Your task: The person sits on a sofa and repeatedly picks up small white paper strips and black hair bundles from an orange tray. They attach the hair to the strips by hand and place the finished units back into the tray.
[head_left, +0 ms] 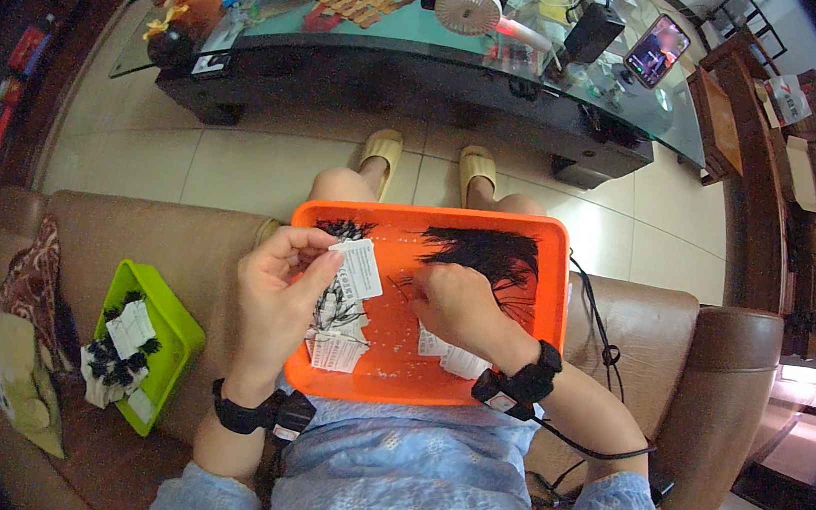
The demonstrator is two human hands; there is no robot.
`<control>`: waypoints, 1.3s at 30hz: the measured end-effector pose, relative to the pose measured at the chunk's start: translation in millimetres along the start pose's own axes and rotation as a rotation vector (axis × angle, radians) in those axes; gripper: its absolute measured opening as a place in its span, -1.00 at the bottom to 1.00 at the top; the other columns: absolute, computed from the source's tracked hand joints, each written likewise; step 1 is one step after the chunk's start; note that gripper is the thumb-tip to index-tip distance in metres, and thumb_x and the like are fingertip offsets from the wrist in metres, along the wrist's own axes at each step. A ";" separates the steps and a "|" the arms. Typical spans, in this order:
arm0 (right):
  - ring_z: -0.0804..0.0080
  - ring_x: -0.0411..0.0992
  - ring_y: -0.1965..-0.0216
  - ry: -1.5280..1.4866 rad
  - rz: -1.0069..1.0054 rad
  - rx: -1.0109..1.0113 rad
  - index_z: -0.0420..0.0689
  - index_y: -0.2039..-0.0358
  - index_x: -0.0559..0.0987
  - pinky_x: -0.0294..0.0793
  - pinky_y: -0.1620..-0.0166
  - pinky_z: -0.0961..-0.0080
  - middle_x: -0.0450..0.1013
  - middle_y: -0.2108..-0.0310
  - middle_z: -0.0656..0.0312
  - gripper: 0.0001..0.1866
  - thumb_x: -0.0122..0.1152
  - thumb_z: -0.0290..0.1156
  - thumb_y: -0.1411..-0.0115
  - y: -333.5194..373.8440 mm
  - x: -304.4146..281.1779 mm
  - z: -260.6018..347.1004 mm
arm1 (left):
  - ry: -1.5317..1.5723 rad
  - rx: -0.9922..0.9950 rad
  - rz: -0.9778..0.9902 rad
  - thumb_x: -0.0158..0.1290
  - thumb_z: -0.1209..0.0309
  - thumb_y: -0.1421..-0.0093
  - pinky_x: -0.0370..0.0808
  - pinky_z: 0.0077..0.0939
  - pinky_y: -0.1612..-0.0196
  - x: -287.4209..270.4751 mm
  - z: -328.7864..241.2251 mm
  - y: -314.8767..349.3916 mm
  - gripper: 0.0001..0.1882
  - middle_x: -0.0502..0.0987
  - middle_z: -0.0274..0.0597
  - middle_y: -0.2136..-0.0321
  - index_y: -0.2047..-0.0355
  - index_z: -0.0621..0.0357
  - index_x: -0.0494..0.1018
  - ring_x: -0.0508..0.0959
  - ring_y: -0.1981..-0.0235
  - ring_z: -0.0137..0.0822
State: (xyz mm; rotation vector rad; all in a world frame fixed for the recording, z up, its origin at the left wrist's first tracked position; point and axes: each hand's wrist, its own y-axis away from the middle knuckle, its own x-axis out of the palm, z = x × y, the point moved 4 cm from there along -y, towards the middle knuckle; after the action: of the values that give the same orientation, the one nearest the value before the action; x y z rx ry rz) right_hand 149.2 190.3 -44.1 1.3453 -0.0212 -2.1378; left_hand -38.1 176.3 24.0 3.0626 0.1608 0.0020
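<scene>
An orange tray (pixel 384 378) rests across my lap. My left hand (pixel 283 276) is closed in a pinch on a white printed tag (pixel 357 267), held above the tray's left side. My right hand (pixel 462 307) has its fingers pressed together over the tray's middle, and thin black string (pixel 401 282) shows at the fingertips. Just beyond it, a bundle of loose black strings (pixel 484 249) lies in the far right corner. Beneath my left hand are tags with black strings (pixel 337 350), piled along the left side. More white tags (pixel 461 363) lie partly hidden under my right wrist.
On the sofa to my left, a green tray (pixel 178 350) holds strung tags, beside a cushion (pixel 26 383). Ahead stands a glass table (pixel 352 39) with a small fan (pixel 468 10) and a phone (pixel 659 50). A black cable (pixel 608 353) runs along the right side.
</scene>
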 end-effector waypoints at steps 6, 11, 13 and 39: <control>0.20 0.51 0.36 0.436 -0.045 -0.205 -0.17 0.50 0.57 0.50 0.33 0.36 0.50 0.46 0.06 -0.87 0.15 -0.45 0.11 -9.1 19.3 26.7 | -0.019 0.026 0.001 0.11 0.63 -0.15 0.43 -0.72 0.30 -3.2 1.4 -1.1 -0.88 0.53 -0.32 0.41 0.28 0.32 0.48 0.48 0.40 -0.60; 0.28 0.51 0.37 0.422 -0.065 -0.174 -0.20 0.49 0.55 0.50 0.32 0.38 0.50 0.45 0.09 -0.88 0.17 -0.46 0.10 -14.5 13.9 29.4 | -0.018 -0.029 0.008 0.10 0.62 -0.15 0.44 -0.71 0.30 -6.7 2.6 1.6 -0.87 0.54 -0.31 0.40 0.27 0.31 0.47 0.49 0.40 -0.60; 0.35 0.49 0.39 0.152 -0.098 -0.113 -0.22 0.50 0.53 0.48 0.32 0.42 0.49 0.46 0.12 -0.90 0.20 -0.48 0.08 -11.4 -0.9 24.0 | -0.008 -0.026 0.019 0.10 0.62 -0.15 0.45 -0.71 0.29 -6.5 3.6 3.2 -0.86 0.54 -0.31 0.41 0.26 0.32 0.47 0.49 0.40 -0.60; 0.64 0.42 0.30 -1.186 -0.374 -0.046 -0.27 0.12 0.43 0.42 0.25 0.67 0.46 0.36 0.28 -0.74 0.19 -0.62 -0.16 49.2 -40.6 29.5 | -0.343 0.255 0.142 0.19 0.58 -0.07 0.52 -0.54 0.27 38.8 -8.0 25.8 -0.79 0.59 -0.17 0.42 0.26 0.29 0.47 0.59 0.39 -0.39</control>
State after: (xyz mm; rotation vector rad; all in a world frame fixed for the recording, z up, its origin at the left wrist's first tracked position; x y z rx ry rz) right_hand 160.8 161.6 18.9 -0.1197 -0.2017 -2.9088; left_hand 3.2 155.4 33.8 3.2526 -0.0837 -0.5735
